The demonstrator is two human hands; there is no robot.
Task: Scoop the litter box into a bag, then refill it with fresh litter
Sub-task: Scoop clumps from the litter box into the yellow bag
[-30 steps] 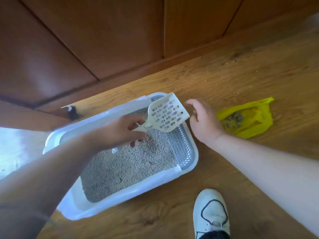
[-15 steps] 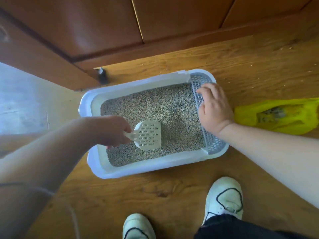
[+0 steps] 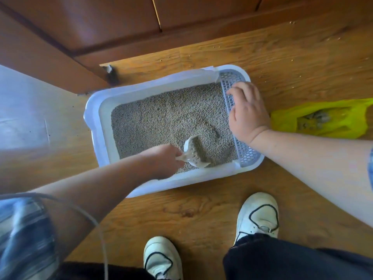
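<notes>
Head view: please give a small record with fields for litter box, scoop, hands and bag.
litter box: white, on wooden floor, holds grey litter
scoop: pale, slotted, dug into litter on the side nearest the person
left hand: grips scoop handle
right hand: rests on grey grate at right end
bag: yellow, on floor right of box, clumps inside

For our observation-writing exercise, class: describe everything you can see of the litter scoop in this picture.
The scoop is pale cream and looks like plastic, with a short handle and a curved blade pierced by rows of small holes. The left hand grips the handle and hides most of it. The blade is tilted on its side and dug into the grey litter, near the wall of the white litter box closest to the person. Some litter lies in its hollow.
</notes>
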